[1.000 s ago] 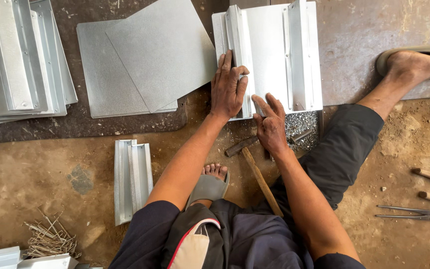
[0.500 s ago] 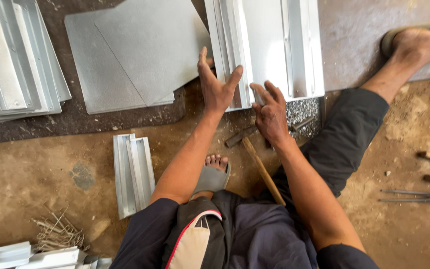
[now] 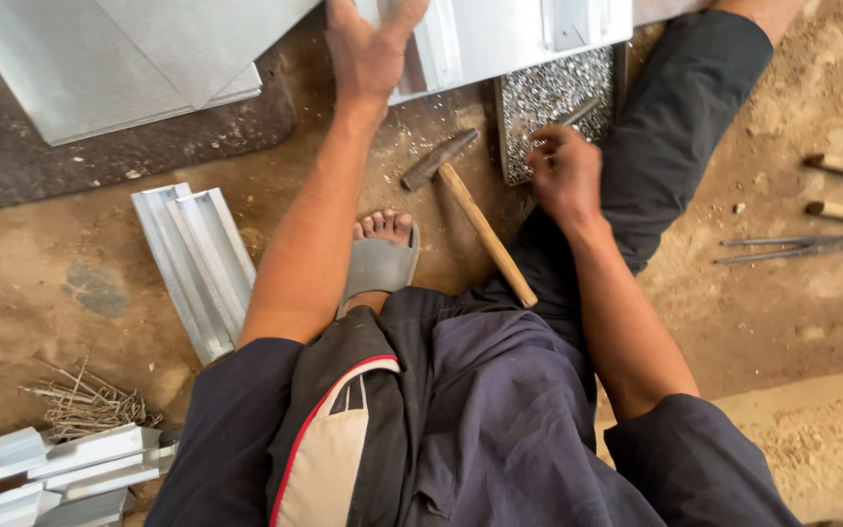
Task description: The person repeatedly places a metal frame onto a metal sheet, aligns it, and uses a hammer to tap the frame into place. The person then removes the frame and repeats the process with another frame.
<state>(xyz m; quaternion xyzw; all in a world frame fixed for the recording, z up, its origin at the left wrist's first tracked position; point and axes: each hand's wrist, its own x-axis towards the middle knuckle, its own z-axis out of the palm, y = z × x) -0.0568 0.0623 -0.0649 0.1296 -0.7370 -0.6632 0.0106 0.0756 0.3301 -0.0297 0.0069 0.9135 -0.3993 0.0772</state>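
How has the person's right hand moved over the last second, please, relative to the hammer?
Yes. The right hand has come off the folded metal sheet toward the body, now over the tray of small metal bits, beside the hammer.

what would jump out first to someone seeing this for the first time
The left hand lies spread on a folded sheet-metal piece at the top edge, while the right hand reaches into a tray of small metal bits just below it. Between the arms a wooden-handled hammer lies on the dirt floor beside a foot in a grey sandal. Left of the knee rests a metal channel section.
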